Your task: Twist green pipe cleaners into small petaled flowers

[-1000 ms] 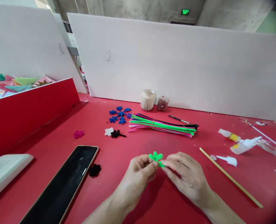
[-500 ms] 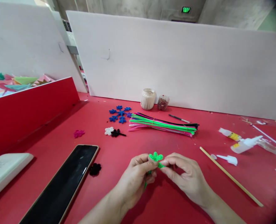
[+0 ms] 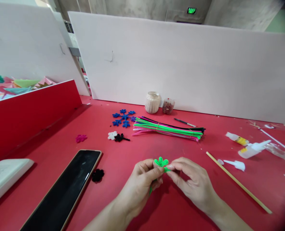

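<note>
Head view is showing almost nothing changing over the last second: the left grip [image 3: 142, 181] is still pinching the green flower [image 3: 161, 162] near its base, while the right grip [image 3: 192, 181] is pinching a green strand [image 3: 166, 169] just beside it. That is suggesting fine finger shaping. Beyond both grips, a pipe-cleaner bundle [image 3: 168, 129] is lying on the desk [image 3: 119, 160].

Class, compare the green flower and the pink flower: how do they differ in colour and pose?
Colour: the green flower is bright green; the pink flower is deep pink.
Pose: the green flower is held up in the left hand; the pink flower lies on the table, untouched.
Shared: both have rounded petals.
</note>
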`<state>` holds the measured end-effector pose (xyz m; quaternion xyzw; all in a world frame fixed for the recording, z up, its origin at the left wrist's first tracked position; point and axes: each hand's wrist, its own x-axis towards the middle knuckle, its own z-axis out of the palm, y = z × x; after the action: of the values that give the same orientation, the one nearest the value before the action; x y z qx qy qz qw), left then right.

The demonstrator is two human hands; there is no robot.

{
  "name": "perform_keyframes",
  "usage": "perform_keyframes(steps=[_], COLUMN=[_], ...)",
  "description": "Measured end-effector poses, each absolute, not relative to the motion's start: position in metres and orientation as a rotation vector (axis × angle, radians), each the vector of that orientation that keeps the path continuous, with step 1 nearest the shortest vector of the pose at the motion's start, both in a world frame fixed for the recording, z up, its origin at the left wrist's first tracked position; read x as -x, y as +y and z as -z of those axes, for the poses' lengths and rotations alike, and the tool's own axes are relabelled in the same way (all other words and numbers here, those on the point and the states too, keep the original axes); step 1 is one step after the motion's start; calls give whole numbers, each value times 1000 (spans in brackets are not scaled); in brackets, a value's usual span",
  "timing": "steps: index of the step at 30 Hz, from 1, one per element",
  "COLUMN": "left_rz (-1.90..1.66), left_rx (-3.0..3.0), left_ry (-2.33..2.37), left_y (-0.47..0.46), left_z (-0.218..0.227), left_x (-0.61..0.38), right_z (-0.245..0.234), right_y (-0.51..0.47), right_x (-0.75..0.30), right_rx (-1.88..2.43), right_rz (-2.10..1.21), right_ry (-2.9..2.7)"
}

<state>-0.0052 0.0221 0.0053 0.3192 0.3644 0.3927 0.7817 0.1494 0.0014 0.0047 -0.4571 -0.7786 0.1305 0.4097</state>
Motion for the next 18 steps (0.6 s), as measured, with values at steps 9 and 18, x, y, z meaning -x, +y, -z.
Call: perform_keyframes(steps=[9,18], left_rz=[-903,-842], left_rx=[-678,-759], left_ry=[789,803], left_y=[19,20], left_z=[-8,-2], left_x=[4,5], right_z=[0,-1], right_y=[3,3], right_x=[-157,-164], right_rx=[1066,953], right_rz=[7,214], right_ry=[-2120,-2318])
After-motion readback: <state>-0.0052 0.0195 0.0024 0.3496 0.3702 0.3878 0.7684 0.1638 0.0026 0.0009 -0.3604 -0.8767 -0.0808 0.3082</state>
